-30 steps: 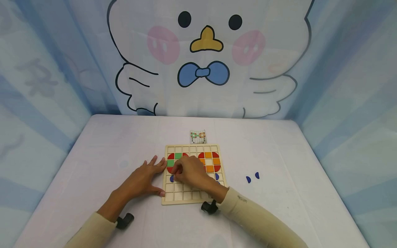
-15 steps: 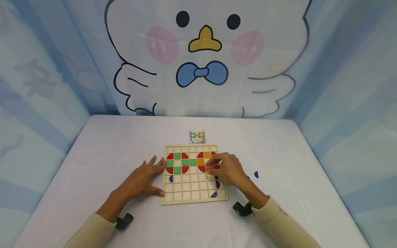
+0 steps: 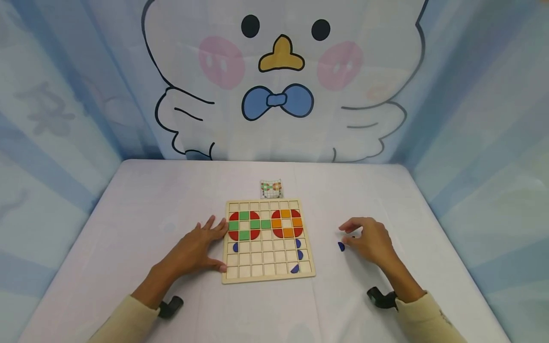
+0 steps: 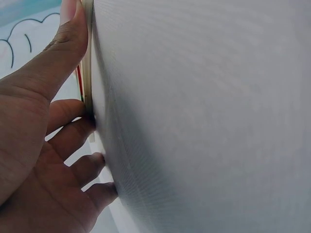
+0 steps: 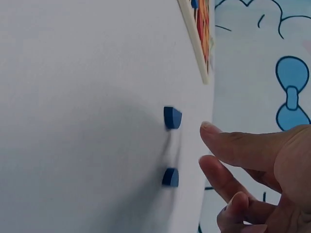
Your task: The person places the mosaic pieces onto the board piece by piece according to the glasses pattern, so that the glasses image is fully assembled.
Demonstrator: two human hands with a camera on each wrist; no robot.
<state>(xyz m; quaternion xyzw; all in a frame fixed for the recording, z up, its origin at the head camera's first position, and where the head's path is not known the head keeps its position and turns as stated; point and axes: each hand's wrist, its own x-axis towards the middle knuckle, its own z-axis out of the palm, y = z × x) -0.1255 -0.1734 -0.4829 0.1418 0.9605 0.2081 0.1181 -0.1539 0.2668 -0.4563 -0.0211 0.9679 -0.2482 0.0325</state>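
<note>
A square wooden grid board (image 3: 262,258) lies mid-table in the head view, with red, green and orange tiles in its upper rows. Blue half-round pieces sit along its sides, one (image 3: 235,247) at the left and several at the right. My left hand (image 3: 190,250) spreads its fingers against the board's left edge, thumb near the lower corner. Right of the board, my right hand (image 3: 371,242) hovers with thumb and forefinger apart, holding nothing. Just by its fingertips is a loose blue half-round piece (image 5: 172,118). A second blue piece (image 5: 170,177) stands beside that one in the right wrist view.
A small pattern card (image 3: 271,189) with a coloured grid lies behind the board. The table (image 3: 184,186) has a white cloth, and a printed curtain (image 3: 279,133) rises along its back edge. Black wrist cameras (image 3: 171,307) hang from both wrists.
My right hand has moved from the board's left part, across it, to the loose blue pieces on the right, uncovering the tiles. My left hand stays at the board's edge.
</note>
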